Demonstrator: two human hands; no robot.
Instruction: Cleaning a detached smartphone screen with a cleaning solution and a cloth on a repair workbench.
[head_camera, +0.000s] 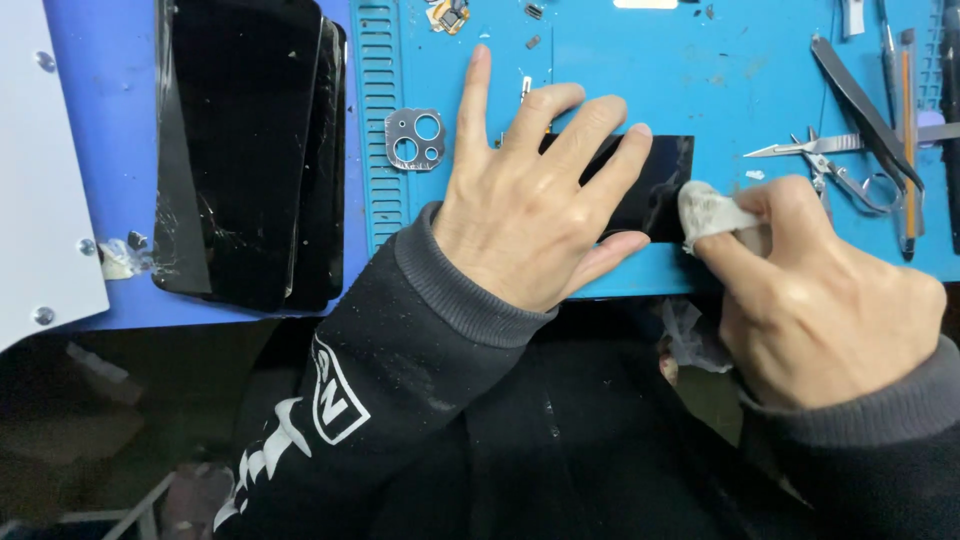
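Observation:
My left hand (530, 195) lies flat with fingers spread on a black glossy phone panel (662, 180), which rests on a blue work mat (620, 60). It covers most of the panel's left part. My right hand (815, 290) pinches a small white wipe (708, 212) and presses it against the panel's right end, near the mat's front edge.
A stack of cracked black phone screens (245, 150) lies at the left on a blue surface. A metal camera-lens frame (415, 139) sits beside the mat's ridged strip. Tweezers (865, 105), scissors (825, 165) and other tools lie at the right. Small parts (448, 14) sit at the top.

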